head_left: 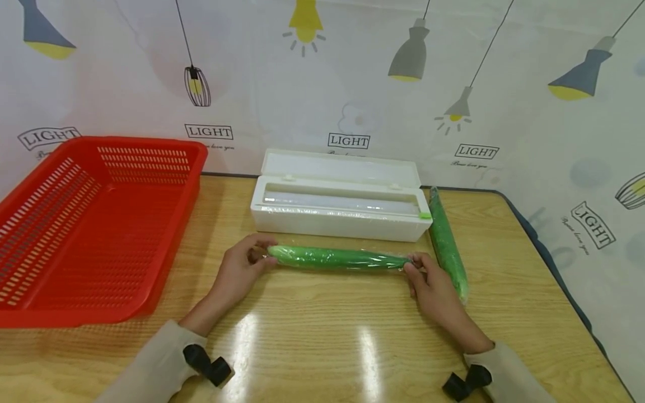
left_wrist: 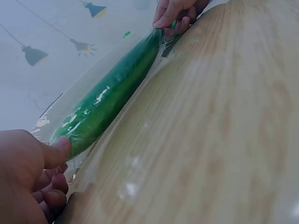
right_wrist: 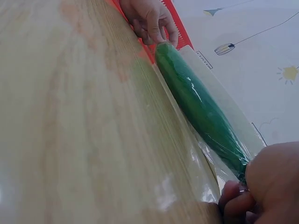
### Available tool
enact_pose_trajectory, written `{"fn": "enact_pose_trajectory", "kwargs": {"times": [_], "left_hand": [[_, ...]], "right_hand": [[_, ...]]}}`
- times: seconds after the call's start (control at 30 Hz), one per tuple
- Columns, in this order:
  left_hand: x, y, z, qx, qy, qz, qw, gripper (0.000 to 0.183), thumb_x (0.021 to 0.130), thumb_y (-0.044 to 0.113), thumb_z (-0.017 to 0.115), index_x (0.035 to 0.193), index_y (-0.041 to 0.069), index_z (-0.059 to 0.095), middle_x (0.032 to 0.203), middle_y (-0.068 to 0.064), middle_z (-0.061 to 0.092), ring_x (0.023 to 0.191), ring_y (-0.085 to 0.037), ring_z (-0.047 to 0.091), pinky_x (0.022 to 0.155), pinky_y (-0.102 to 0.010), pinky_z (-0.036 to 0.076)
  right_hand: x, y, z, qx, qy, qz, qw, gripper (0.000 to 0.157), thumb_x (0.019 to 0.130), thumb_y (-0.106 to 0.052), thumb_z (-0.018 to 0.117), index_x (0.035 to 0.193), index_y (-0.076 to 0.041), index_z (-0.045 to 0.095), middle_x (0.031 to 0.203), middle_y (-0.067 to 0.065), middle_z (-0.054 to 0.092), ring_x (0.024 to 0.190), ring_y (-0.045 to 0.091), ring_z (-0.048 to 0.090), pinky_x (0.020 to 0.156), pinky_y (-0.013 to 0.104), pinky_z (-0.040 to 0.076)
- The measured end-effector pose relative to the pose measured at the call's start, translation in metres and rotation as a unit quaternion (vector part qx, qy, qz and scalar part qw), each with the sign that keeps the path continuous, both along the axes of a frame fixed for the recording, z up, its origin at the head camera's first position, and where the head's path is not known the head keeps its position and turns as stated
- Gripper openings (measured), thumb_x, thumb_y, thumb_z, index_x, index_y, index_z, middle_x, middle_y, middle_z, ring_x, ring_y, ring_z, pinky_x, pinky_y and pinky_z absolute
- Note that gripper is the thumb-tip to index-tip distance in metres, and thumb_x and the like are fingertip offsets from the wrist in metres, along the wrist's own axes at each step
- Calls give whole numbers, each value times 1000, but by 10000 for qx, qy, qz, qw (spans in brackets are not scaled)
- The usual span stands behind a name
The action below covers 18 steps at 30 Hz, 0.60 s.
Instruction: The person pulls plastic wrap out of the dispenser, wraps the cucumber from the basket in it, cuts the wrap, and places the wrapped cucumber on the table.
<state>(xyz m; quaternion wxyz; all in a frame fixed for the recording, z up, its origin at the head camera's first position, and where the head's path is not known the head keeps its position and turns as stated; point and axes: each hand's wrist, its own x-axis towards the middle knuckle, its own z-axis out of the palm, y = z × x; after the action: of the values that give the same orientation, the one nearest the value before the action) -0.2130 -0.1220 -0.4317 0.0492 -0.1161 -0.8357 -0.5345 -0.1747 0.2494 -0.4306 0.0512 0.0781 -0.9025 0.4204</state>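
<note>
A long green cucumber [head_left: 337, 258] in clear plastic film lies crosswise between the two hands, in front of the white film box. My left hand [head_left: 239, 270] pinches its paler end, the thumb over the film in the left wrist view. At the darker, tapered end, my right hand [head_left: 437, 290] pinches the cucumber's tip and gathered film between thumb and fingers. Loose film [left_wrist: 126, 105] spreads along the cucumber's side in the left wrist view. Just right of the right hand, a second wrapped cucumber [head_left: 447, 243] lies on the table.
The white film box [head_left: 337, 224] stands at the back with its lid [head_left: 340, 168] raised and a roll of film [head_left: 337, 201] inside. A red plastic basket [head_left: 173, 235] occupies the left side of the wooden table [head_left: 312, 336]. Behind is a lamp-patterned backdrop [head_left: 252, 67].
</note>
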Motion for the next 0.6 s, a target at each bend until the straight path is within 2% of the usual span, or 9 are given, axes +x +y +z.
{"fn": "enact_pose_trajectory", "kwargs": {"times": [0.07,0.27,0.43,0.6], "left_hand": [[0,0,0,-4,-28,54,10000,30,83,7,74,111,13,66,85,-6,62,70,-19,55,60,-27,43],[-4,1,0,-45,-162,197,9997,26,85,12,73,110,12,68,89,-5,62,74,-19,56,62,-28,45],[-9,3,-3,-83,-213,233,9995,25,85,12,73,108,8,68,89,-6,63,75,-18,57,64,-27,46],[-11,4,-2,-54,-248,257,9993,24,84,11,74,107,5,68,86,-7,63,73,-19,55,63,-26,44]], "right_hand": [[0,-2,1,66,-62,-71,9999,25,103,-25,44,111,-2,52,66,5,51,55,13,50,53,27,43],[-4,-6,3,176,-164,-422,9988,28,103,-27,44,108,-1,53,65,5,51,53,14,50,51,28,43],[-8,-8,3,111,-153,-607,9980,29,103,-28,45,111,-1,54,75,8,55,55,14,53,52,27,44],[-10,-8,3,-142,-296,-628,9975,33,103,-27,46,119,0,54,86,13,58,56,15,54,52,27,45]]}}
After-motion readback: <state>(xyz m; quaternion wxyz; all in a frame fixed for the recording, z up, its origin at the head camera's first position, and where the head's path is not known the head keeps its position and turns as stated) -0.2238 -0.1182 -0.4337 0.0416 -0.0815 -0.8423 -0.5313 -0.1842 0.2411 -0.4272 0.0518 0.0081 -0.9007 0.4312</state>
